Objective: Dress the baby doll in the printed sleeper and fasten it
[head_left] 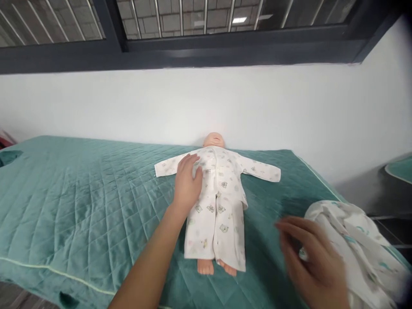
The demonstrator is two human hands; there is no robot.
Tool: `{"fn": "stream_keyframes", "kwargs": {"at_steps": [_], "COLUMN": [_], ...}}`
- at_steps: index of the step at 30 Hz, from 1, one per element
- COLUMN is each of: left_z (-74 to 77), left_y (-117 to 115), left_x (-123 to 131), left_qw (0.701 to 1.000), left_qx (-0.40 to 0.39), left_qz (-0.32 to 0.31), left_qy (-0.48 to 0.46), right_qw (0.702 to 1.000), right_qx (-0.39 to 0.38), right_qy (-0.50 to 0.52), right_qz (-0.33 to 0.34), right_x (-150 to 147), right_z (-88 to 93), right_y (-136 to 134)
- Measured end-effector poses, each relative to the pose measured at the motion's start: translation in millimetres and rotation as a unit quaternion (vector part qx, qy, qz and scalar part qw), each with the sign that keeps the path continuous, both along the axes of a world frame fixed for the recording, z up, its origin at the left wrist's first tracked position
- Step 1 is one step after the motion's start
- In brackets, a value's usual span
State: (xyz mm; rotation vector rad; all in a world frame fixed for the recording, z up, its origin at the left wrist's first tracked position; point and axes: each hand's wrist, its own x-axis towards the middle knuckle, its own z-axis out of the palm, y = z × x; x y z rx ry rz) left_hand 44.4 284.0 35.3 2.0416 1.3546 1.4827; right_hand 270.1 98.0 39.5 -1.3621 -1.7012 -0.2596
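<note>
A baby doll [213, 140] lies on its back, dressed in a white printed long-sleeved top [230, 167] and matching trousers [229, 227]. Both sleeves are spread out to the sides, and the bare feet [205, 267] stick out below the trouser legs. My left hand [188, 178] is over the doll's chest on the left side, fingers stretched and thumb apart, holding nothing. To the right of the doll, my right hand [312, 259] is blurred by motion, its fingers curved and apart from the thumb. It is beside a crumpled white printed cloth [350, 244] and partly covers it.
A green quilted cover [96, 206] spreads beneath the doll. Behind it rises a white wall [180, 103] with a dark-framed, barred window [206, 51] above. At the far right, another green padded edge [401, 169] shows beyond a gap.
</note>
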Motion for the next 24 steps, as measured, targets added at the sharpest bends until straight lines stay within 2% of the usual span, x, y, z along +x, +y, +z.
{"fn": "stream_keyframes", "kwargs": {"at_steps": [2, 4, 7, 9, 11, 15, 24], "left_z": [8.4, 9.6, 1.4, -6.7, -13.6, -18.9, -16.0], "left_y": [42, 73, 96, 99, 98, 95, 94], "left_x": [26, 45, 56, 55, 53, 51, 52], "left_qw": [0.999, 0.996, 0.989, 0.987, 0.985, 0.982, 0.982], "left_qx": [-0.03, -0.059, -0.083, -0.094, -0.107, -0.122, -0.119], "left_qz": [-0.005, -0.022, -0.069, -0.091, -0.101, -0.1, -0.094], "left_qy": [0.031, 0.071, 0.1, 0.093, 0.09, 0.105, 0.113], "right_qw": [0.998, 0.996, 0.978, 0.964, 0.952, 0.933, 0.945], "right_qx": [-0.008, -0.031, -0.095, -0.142, -0.162, -0.182, -0.217], "right_qy": [-0.002, 0.054, 0.178, 0.22, 0.251, 0.299, 0.238], "right_qz": [0.062, 0.069, 0.047, 0.046, 0.071, 0.088, 0.064], "right_x": [-15, -25, -30, -29, -27, -25, -29], "right_z": [-1.4, 2.3, 3.8, -2.8, -13.1, -26.8, -21.3], "right_y": [65, 133, 213, 240, 247, 238, 240]}}
